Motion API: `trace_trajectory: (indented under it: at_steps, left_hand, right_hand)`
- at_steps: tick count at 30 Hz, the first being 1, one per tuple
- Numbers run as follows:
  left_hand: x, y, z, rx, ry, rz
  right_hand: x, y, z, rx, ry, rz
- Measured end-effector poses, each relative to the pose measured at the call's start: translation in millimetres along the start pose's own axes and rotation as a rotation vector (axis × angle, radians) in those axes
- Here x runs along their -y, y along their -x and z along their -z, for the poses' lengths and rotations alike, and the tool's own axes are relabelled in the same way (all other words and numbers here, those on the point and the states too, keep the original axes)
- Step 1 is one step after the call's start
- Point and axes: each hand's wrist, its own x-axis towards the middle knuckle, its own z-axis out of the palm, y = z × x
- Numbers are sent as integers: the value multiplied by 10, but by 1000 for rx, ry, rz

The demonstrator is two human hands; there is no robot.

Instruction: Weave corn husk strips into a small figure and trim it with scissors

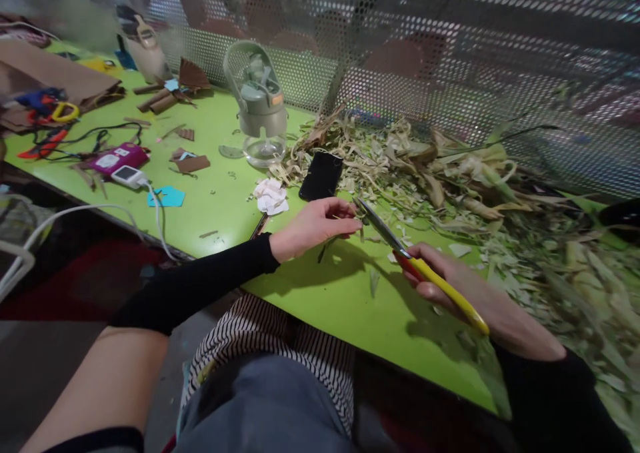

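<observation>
My left hand (320, 224) is closed in a pinch on a small greenish piece of leaf (361, 214), whose exact shape is hard to make out. My right hand (440, 276) grips scissors (385, 230) with yellow and red handles. Their metal blades point up and left, and the tips reach the leaf piece beside my left fingertips. Small pale leaf scraps (374, 281) lie on the green table (295, 293) below the blades. Just beyond my left hand are a black phone (321, 176) and a crumpled white tissue (271, 196).
Dry husks and cut shreds (425, 160) are heaped at the back and right, against a perforated metal screen (400, 53). A lidded bottle (263, 106) stands behind the tissue. Leftward lie a purple power bank (120, 158), white cable (155, 206), cardboard pieces (193, 164) and other tools (45, 145).
</observation>
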Motion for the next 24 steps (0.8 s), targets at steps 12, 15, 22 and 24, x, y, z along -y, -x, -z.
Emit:
trace_trajectory:
  at_steps: [12,15,22,24]
  left_hand:
    - [46,474,36,85,-70,-22]
    - [98,569,58,77,-42,-24]
    - [152,801,81,63,-83,-30]
    - [138,855,81,70,-81,-48]
  right_hand:
    - [399,407,-281,-36,27,-58]
    - [458,511,-394,-54,4,-81]
    - [434,760,-556,-80,-44,-152]
    - [450,872,-543,-90,-10,-73]
